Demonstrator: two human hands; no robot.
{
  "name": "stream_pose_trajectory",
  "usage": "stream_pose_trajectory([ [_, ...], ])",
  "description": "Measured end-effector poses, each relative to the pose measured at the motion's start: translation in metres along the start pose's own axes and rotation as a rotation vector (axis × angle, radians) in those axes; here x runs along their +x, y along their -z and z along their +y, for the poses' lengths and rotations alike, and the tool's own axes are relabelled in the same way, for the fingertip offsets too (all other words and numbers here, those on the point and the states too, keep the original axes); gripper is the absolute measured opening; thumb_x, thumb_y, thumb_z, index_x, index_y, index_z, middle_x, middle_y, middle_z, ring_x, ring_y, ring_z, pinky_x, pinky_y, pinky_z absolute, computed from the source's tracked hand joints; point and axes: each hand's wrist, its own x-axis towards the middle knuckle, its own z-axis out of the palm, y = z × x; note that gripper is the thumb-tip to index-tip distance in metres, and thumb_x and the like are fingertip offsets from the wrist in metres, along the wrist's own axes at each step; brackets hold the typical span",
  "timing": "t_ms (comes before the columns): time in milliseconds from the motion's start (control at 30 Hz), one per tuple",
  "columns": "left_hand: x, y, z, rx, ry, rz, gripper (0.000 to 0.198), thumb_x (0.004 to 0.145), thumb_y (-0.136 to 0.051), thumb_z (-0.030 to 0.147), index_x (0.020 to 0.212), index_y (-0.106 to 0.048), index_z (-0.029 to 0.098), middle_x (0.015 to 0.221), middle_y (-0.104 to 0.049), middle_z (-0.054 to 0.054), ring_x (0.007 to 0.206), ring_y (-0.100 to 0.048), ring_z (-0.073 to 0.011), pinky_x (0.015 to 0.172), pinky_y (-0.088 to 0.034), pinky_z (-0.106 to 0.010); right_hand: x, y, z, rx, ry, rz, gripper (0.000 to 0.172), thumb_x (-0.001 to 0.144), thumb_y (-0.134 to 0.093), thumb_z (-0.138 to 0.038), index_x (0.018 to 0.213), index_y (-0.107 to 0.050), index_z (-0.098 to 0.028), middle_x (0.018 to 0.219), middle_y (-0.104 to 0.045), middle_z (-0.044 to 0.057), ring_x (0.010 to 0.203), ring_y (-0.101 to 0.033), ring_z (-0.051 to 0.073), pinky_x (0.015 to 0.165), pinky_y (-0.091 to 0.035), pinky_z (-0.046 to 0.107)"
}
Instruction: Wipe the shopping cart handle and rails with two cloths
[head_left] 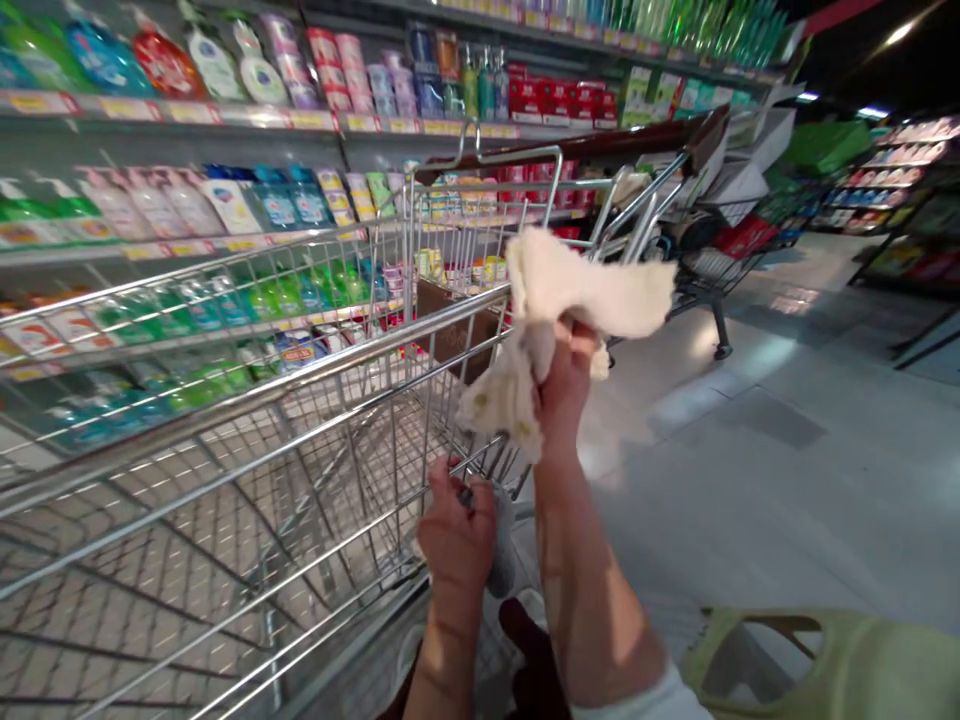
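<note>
A cream cloth (622, 295) hangs in folds from my right hand (566, 385), whose fingers are wrapped round its middle. Lower and to the left, my left hand (459, 525) is at the side of a metal shopping cart (300, 440), with bent fingers close to its wires. Whether those fingers grip a wire or something else is hidden. A grey rounded object (501, 540) shows just right of my left hand.
Shelves (225, 110) of bottles and tubs run behind the cart. A second cart (675, 200) loaded with boxes stands at the back right. A pale green plastic container (862, 660) is at the lower right.
</note>
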Motion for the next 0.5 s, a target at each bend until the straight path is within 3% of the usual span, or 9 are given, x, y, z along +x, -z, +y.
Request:
stream_pose_trajectory([
  [67,0.0,0.0,-0.004,-0.01,-0.002,-0.035,0.044,0.08,-0.06,0.026,0.123,-0.051,0.023,0.078,-0.069,0.0,0.062,-0.065,-0.0173,0.057,-0.04,-0.026,-0.044,-0.011,0.003,0.063,-0.065,0.082,0.045,0.087,-0.044,-0.034,0.125,-0.06,-0.017,0.123,-0.058,0.019,0.121,-0.052,0.032,0.096,-0.049,0.045],
  [133,0.0,-0.001,-0.009,-0.035,-0.022,-0.053,0.053,0.075,-0.065,0.025,0.125,-0.049,0.024,0.08,-0.07,0.0,0.065,-0.067,-0.0188,0.056,-0.04,-0.026,-0.09,-0.023,0.009,0.152,-0.125,0.048,0.027,0.083,-0.048,-0.033,0.099,-0.069,-0.027,0.091,-0.067,0.01,0.09,-0.063,0.029,0.076,-0.053,0.041],
  [233,0.0,-0.001,-0.014,-0.067,-0.061,-0.054,0.058,0.074,-0.068,0.03,0.128,-0.047,0.025,0.091,-0.073,-0.003,0.07,-0.069,-0.0195,0.055,-0.042,-0.026,-0.13,-0.033,0.015,0.249,-0.129,0.024,0.022,0.077,-0.053,-0.032,0.09,-0.071,-0.032,0.085,-0.07,0.005,0.082,-0.064,0.029,0.069,-0.051,0.04],
  [333,0.0,0.001,-0.011,-0.066,-0.063,-0.068,0.06,0.074,-0.066,0.03,0.13,-0.045,0.025,0.098,-0.073,-0.004,0.074,-0.07,-0.0194,0.057,-0.044,-0.026,-0.124,-0.023,0.016,0.27,-0.127,0.07,0.016,0.077,-0.055,-0.03,0.082,-0.07,-0.028,0.081,-0.07,0.004,0.077,-0.063,0.026,0.067,-0.049,0.036],
  [500,0.0,0.004,-0.003,-0.011,-0.003,-0.092,0.048,0.082,-0.053,0.026,0.13,-0.05,0.021,0.087,-0.074,-0.003,0.073,-0.07,-0.0183,0.064,-0.048,-0.026,-0.069,0.011,0.005,0.234,-0.101,0.342,0.021,0.083,-0.055,-0.036,0.07,-0.06,-0.021,0.066,-0.057,0.003,0.067,-0.052,0.021,0.065,-0.045,0.033],
])
